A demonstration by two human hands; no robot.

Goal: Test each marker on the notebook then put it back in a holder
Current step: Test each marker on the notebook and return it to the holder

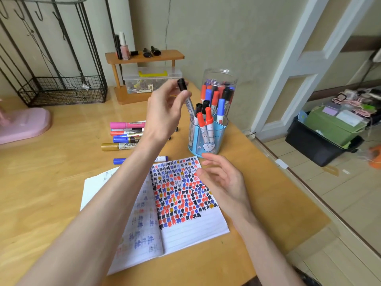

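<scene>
My left hand (165,108) pinches a black-capped marker (186,98) near its cap; its lower end dips into the blue holder (206,139), which has several red and black markers in it. Behind that stands a clear jar (220,87) packed with red, blue and black markers. My right hand (223,180) hovers with relaxed fingers over the open notebook (185,230), holding nothing. The notebook's right page is covered with red, blue and black test marks. Several markers (125,135) lie in a row on the table left of the holder, and a blue marker (119,161) lies nearer the notebook.
A wooden shelf (144,56) with small bottles stands at the back over a clear plastic box (152,79). A black wire rack (61,89) is at back left, a pink object (24,124) at the left edge. The table's right edge (288,182) drops to the floor.
</scene>
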